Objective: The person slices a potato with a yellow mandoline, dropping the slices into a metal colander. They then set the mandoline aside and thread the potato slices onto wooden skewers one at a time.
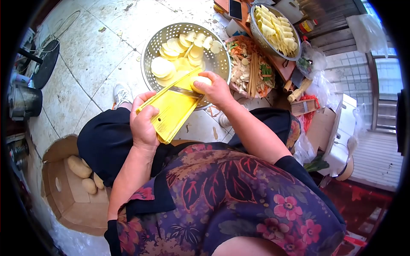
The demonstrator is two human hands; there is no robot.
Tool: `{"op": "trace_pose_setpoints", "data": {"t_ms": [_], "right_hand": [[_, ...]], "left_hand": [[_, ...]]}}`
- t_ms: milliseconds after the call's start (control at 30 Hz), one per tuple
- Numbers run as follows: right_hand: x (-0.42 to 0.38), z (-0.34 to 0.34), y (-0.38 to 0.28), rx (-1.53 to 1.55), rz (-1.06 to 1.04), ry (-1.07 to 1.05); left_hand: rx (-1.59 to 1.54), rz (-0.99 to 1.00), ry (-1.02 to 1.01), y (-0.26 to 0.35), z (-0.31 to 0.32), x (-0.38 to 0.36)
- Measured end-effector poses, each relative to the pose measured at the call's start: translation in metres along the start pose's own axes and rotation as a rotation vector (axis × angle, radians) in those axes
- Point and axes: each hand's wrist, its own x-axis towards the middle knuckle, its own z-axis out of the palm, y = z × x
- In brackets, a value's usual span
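Observation:
My left hand (145, 121) grips the near end of a yellow mandoline slicer (171, 113), which slants forward over a perforated metal colander (153, 45). A metal blade (183, 91) crosses the slicer. Near its far end, my right hand (215, 90) is closed around a peeled potato (200, 83), pressed against the slicer's surface just past the blade. Thin pale potato slices (171, 49) lie in overlapping piles inside the colander. Part of the potato is covered by my right fingers.
At the left, a cardboard box (68, 209) holds several unpeeled potatoes (79, 166). A second colander (257, 25) with folded potato slices (275, 30) stands at the upper right, beside a phone (235, 9). Wooden skewers (254, 72) lie over peelings and scraps (239, 55).

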Motion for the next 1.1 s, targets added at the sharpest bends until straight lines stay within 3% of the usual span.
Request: {"op": "trace_pose_setpoints", "data": {"t_ms": [100, 267, 367, 500, 633, 800, 833, 1033, 1100], "right_hand": [[-0.015, 0.003, -0.02, -0.064, -0.023, 0.038], [-0.073, 0.012, -0.084, -0.117, -0.587, -0.027], [-0.059, 0.012, -0.064, -0.214, -0.545, 0.006], [-0.012, 0.004, -0.012, -0.187, -0.204, 0.098], [0.0, 0.007, 0.0, -0.249, -0.171, 0.147], [-0.064, 0.011, -0.083, -0.138, -0.652, -0.059], [-0.069, 0.012, -0.088, -0.103, -0.636, -0.045], [0.0, 0.002, -0.008, -0.191, -0.11, 0.1], [-0.001, 0.003, -0.005, -0.199, -0.15, 0.081]], "left_hand": [[0.005, 0.01, 0.0, -0.001, -0.001, 0.001], [-0.038, 0.011, 0.029, -0.002, 0.001, -0.002], [-0.016, -0.001, 0.032, 0.0, 0.002, -0.004], [0.036, -0.007, 0.012, -0.001, 0.001, -0.002], [0.031, 0.0, 0.019, 0.0, 0.003, -0.001], [-0.009, -0.012, 0.023, 0.0, 0.005, -0.002], [-0.008, -0.008, 0.023, -0.001, 0.004, -0.003], [0.019, -0.004, -0.003, -0.003, 0.003, -0.004], [0.011, 0.007, -0.007, -0.001, 0.004, -0.001]]}}
